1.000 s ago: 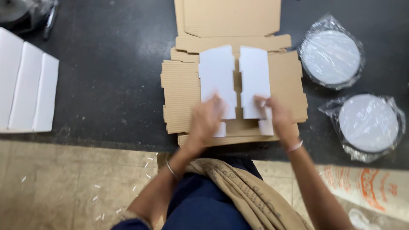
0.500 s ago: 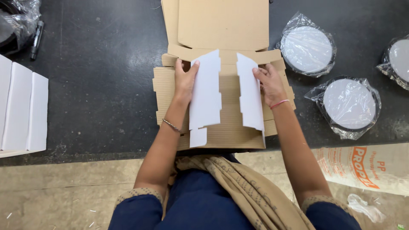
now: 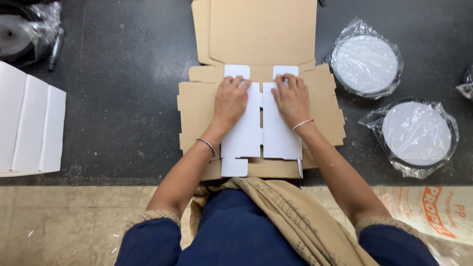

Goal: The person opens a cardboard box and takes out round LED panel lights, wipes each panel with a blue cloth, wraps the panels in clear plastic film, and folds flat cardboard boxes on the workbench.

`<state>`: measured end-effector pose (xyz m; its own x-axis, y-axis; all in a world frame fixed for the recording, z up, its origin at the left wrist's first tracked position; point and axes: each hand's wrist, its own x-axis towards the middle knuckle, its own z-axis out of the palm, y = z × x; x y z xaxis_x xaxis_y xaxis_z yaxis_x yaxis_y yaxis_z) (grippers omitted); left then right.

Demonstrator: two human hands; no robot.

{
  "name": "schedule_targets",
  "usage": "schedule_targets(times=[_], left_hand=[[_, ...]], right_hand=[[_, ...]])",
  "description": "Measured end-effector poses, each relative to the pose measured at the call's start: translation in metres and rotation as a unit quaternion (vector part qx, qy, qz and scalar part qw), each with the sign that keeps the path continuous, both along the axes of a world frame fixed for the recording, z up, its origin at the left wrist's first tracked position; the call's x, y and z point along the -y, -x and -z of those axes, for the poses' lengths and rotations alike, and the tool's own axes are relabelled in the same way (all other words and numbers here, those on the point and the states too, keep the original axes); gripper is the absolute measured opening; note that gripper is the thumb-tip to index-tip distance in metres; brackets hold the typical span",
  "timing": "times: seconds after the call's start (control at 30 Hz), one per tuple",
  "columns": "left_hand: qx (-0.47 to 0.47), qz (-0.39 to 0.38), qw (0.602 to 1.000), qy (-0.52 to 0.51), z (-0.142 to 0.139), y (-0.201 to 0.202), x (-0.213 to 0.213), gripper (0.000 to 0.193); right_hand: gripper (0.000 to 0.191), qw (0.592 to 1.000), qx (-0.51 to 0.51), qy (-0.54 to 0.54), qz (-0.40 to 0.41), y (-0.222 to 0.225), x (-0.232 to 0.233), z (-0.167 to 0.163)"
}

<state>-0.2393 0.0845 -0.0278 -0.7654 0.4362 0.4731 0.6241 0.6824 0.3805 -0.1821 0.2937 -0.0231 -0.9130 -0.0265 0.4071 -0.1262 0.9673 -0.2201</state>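
A flat, unfolded brown cardboard box point(image 3: 325, 106) lies on the dark table in front of me. Two white card inserts lie side by side on its middle panel. My left hand point(image 3: 230, 101) presses flat on the left white insert point(image 3: 244, 135), fingers spread toward its top tab. My right hand point(image 3: 291, 98) presses flat on the right white insert point(image 3: 281, 138) in the same way. Both palms face down and neither hand grips anything. A bangle is on my left wrist and a thin band on my right.
Two round white discs in clear plastic wrap point(image 3: 365, 64) point(image 3: 415, 133) lie right of the box. A stack of folded white card point(image 3: 29, 123) sits at the left edge. A wrapped dark round object point(image 3: 19, 34) is at top left. A printed sack point(image 3: 433, 212) lies on the floor.
The two white inserts stood tilted up between my hands earlier; now they lie flat on the cardboard, and both hands have moved on top of them, pressing down.
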Motion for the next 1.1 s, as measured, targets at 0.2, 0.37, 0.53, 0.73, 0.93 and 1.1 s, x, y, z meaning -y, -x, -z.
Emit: schedule_targets(times=[0.2, 0.37, 0.53, 0.73, 0.93, 1.1], left_hand=[[0.062, -0.013, 0.997, -0.054, -0.019, 0.013, -0.007, 0.022], [0.263, -0.014, 0.949, -0.175, -0.003, 0.066, 0.005, 0.038], [0.516, 0.144, 0.711, -0.456, 0.0, 0.092, 0.036, 0.056], [0.276, -0.054, 0.786, -0.551, -0.005, 0.001, 0.094, 0.039], [0.126, -0.084, 0.855, -0.496, -0.026, -0.161, 0.128, 0.043], [0.187, 0.126, 0.955, -0.192, -0.03, -0.223, 0.096, 0.046]], right_hand=[[0.024, 0.997, -0.004, 0.049, -0.053, 0.015, -0.005, -0.013], [0.048, 0.937, 0.177, 0.298, 0.032, 0.054, -0.045, -0.012], [0.07, 0.659, 0.174, 0.722, -0.119, 0.054, -0.085, -0.009], [0.067, 0.68, 0.05, 0.732, 0.003, -0.062, -0.105, -0.009], [0.05, 0.638, -0.069, 0.759, 0.108, -0.212, -0.059, -0.02], [0.032, 0.929, 0.031, 0.368, 0.018, -0.248, 0.034, -0.033]])
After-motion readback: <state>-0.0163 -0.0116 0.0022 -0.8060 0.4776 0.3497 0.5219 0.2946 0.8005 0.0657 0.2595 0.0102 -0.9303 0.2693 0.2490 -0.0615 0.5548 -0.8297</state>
